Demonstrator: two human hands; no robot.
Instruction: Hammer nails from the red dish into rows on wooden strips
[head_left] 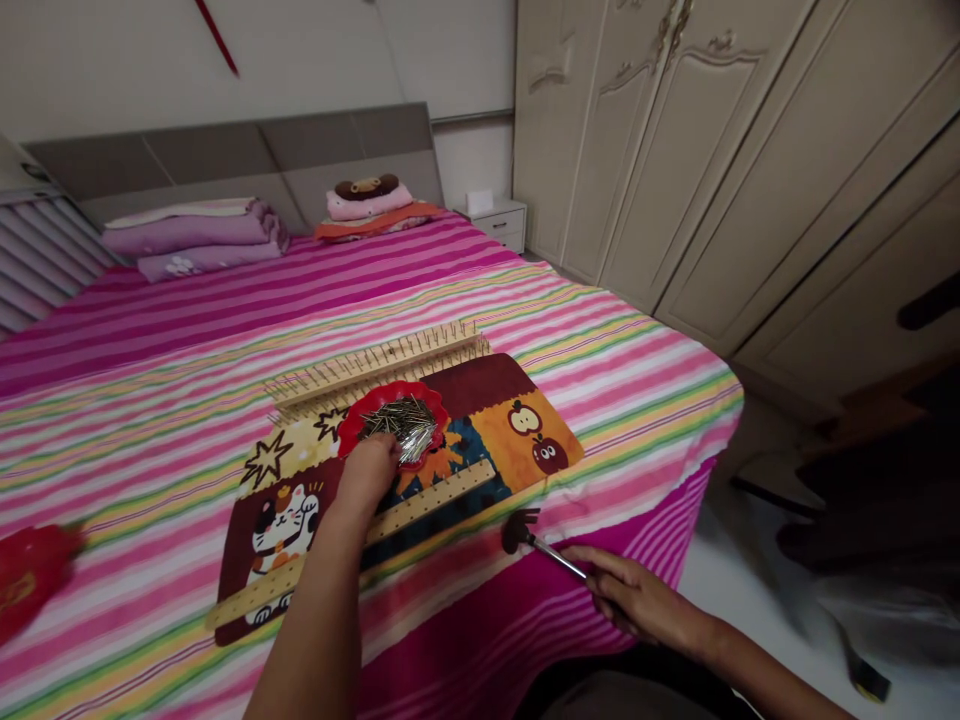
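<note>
My left hand [381, 460] reaches over the near rim of a red scalloped plate [349, 425] heaped with loose nails [412, 420]. Its fingers look closed among the nails; what they pinch is hidden. My right hand [634, 592] is wrapped round the metal handle of a claw hammer [556, 553], its dark head over the bed's near edge. Under my left forearm lies a wooden strip [442, 490] with rows of small holes. Behind the plate, wooden strips [375, 362] bristle with upright nails. The plate and the holed strip rest on a cartoon-printed mat [517, 380].
The mat lies on a bed with a striped sheet [600, 370]. A red object [34, 575] sits at the far left. Folded purple bedding [202, 235] and a pink pile [367, 205] lie by the headboard [360, 150]. Wardrobes [637, 140] line the right side.
</note>
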